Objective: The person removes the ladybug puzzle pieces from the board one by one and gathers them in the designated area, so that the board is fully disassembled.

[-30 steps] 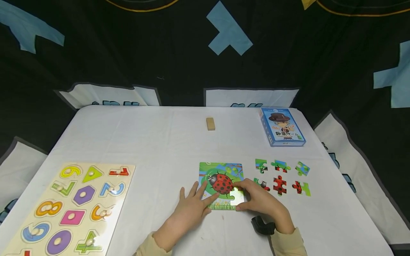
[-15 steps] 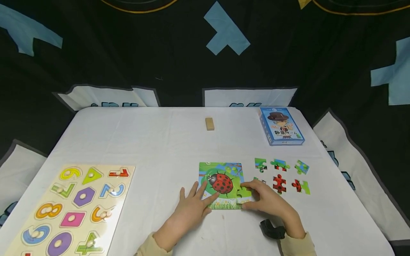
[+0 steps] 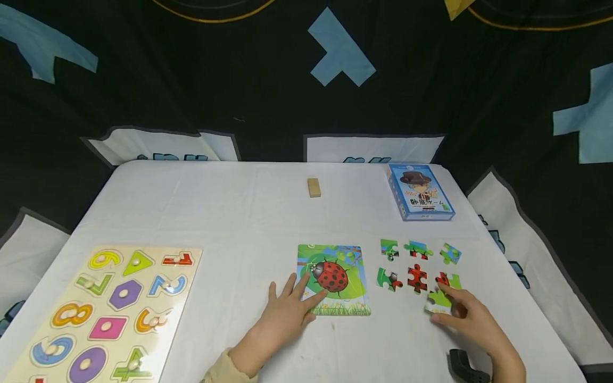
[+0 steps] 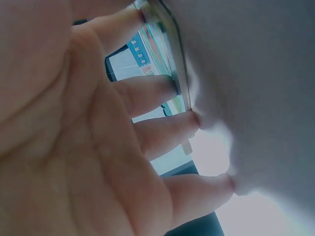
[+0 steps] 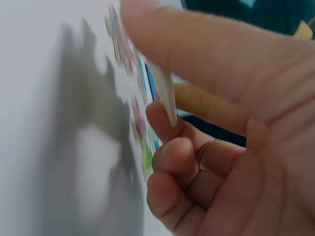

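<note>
A square ladybug puzzle picture [image 3: 351, 287] lies flat on the white table. My left hand [image 3: 286, 309] rests at its lower left with the fingers spread and straight; some fingertips overlap the picture, and the left wrist view shows them at its edge. Off to the right, my right hand [image 3: 474, 322] pinches a green puzzle piece [image 3: 438, 302] between thumb and fingers. In the right wrist view that piece [image 5: 167, 96] is seen edge-on, above its shadow. Close by lie loose pieces, among them a red spotted piece [image 3: 417, 279] and a red-and-green piece [image 3: 442, 277], partly covered.
To the left lies a large peg board [image 3: 115, 340] with numbers and shapes. Farther back are a small wooden block [image 3: 314, 188] and a blue game box [image 3: 421, 192]. Another loose piece, green and grey [image 3: 389, 279], lies between the picture and the right hand.
My right hand has lifted the green puzzle piece off the picture's lower right corner and carried it right, beside the loose pieces. My left hand has stayed in place.
</note>
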{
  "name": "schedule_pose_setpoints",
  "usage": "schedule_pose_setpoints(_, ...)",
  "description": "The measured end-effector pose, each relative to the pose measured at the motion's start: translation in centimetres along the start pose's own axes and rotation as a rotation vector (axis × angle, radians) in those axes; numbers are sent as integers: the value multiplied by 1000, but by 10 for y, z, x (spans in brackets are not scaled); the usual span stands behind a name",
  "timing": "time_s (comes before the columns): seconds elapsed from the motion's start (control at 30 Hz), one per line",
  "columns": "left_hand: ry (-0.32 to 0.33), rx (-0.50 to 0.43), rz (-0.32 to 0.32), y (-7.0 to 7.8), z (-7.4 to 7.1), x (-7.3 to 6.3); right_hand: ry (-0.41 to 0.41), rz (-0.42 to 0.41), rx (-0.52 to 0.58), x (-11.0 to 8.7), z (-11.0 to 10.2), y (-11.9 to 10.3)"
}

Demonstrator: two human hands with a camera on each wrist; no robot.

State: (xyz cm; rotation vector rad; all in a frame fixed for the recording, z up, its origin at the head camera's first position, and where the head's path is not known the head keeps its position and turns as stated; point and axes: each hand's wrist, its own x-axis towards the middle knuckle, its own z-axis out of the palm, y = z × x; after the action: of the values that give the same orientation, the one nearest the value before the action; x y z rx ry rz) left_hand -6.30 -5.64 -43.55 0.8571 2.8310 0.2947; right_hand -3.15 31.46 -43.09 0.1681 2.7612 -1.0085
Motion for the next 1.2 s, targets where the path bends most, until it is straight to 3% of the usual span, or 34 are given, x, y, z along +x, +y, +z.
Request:
schedule_pose_setpoints(0.1,0,3,-3,0,0,-1,-18,75,-45,-4,-5,11)
schedule_pose_setpoints(0.27,-5,9,-7,-1,1,-2,-81,75,-73,-7,-8,19)
schedule_pose_setpoints(0.47,-3,14,-9,-2,3,0,-56,43,-157,-2,-7,-5)
schedule_pose_setpoints(0.67,-11,4,-12,-2,2,0,-25,-170,-42,10,31,-55)
schedule_pose_setpoints(0.8,-13,4,-13,-1,3,0,-120,-350,31,19,63,-81)
schedule_pose_setpoints(0.9,-10,15,-10,0,3,0,-180,-459,-15,23,81,-97)
schedule_pose_setpoints(1.07,-5,35,-4,1,2,1,-162,-491,-172,20,94,-113)
schedule_pose_setpoints(1.2,-4,38,-4,0,2,1,-140,-459,-187,18,98,-117)
